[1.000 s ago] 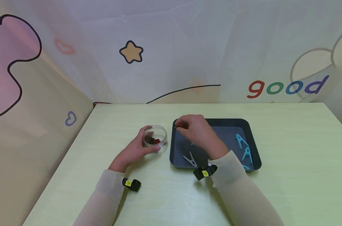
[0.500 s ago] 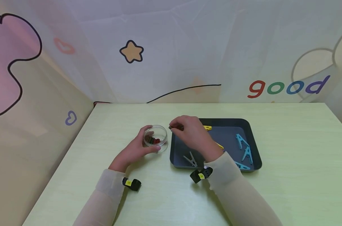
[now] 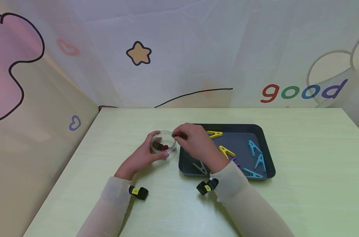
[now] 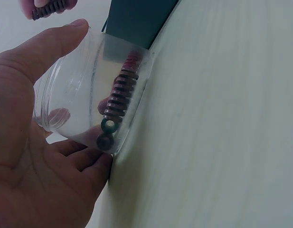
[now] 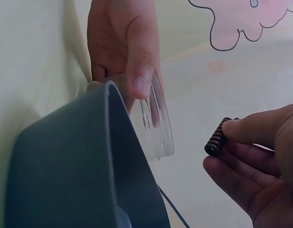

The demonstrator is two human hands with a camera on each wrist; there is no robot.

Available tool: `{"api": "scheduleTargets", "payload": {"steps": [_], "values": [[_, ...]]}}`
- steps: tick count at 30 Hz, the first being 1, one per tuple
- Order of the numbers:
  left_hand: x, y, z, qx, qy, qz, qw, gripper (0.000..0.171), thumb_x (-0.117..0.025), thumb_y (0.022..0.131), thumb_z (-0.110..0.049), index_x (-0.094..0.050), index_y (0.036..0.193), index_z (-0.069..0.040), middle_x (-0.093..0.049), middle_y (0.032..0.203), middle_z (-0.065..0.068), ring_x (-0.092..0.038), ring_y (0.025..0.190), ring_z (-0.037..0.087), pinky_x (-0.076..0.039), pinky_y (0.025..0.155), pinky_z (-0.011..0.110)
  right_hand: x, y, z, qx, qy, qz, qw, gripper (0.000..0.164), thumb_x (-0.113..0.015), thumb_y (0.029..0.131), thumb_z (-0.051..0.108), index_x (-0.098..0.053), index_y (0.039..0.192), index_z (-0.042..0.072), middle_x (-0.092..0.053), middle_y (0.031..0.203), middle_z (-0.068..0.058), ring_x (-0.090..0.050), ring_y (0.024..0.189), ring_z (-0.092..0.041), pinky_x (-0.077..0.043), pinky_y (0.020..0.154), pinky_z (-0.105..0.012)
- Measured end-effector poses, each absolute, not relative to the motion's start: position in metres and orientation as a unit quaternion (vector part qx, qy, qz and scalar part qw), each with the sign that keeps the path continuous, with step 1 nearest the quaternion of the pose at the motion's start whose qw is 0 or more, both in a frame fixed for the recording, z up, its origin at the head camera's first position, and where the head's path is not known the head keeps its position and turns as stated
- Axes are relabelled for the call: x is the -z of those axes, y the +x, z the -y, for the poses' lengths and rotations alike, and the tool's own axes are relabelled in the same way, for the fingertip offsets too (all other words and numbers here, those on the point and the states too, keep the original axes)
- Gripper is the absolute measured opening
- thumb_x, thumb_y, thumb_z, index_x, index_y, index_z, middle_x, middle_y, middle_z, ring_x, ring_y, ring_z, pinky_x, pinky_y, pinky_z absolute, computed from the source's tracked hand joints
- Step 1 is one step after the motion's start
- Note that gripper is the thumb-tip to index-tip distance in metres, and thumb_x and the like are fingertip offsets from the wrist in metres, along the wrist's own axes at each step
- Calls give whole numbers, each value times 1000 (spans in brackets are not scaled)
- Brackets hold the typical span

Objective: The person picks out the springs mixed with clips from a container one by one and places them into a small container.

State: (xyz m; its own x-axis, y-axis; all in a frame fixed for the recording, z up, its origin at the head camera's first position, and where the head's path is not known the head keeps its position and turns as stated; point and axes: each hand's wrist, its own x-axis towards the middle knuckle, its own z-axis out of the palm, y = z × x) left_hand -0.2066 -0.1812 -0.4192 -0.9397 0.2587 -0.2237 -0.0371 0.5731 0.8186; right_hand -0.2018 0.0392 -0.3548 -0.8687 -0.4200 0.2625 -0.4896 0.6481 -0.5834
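Observation:
My left hand (image 3: 141, 157) grips a clear round jar (image 3: 167, 155) from its left side, thumb in front. Inside the jar lie several small coil springs (image 4: 118, 100), some red and some dark. My right hand (image 3: 197, 143) pinches a dark coil spring (image 5: 216, 140) between thumb and fingers. In the head view this hand is at the jar's right rim, above the left edge of a dark grey tray (image 3: 267, 154). The right wrist view shows the pinched spring apart from the jar.
In the tray lie yellow clips (image 3: 226, 151), several blue clips (image 3: 260, 162) and a grey clip (image 3: 201, 168). A bit of purple (image 3: 233, 160) shows beside the right wrist. The pale table (image 3: 310, 184) extends around the tray, with a printed cloth backdrop (image 3: 197, 59) behind.
My right hand has moved left from over the tray to the jar's rim with the spring in its fingers, uncovering yellow clips. The left hand and jar have stayed in place.

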Motion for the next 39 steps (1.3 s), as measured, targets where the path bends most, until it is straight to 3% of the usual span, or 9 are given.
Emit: {"api": "scheduleTargets", "payload": {"steps": [39], "values": [[416,-207,180,-470,73,-863,171,85,-71,70,-52,-15,134,-46,-35,143,-5,-41,126,17,-36,99,44,371,-198,-22,-329,312,888,74,12,-58,88,15,-66,97,16,-64,93,6,-55,81,-6,-48,76,-22]]}}
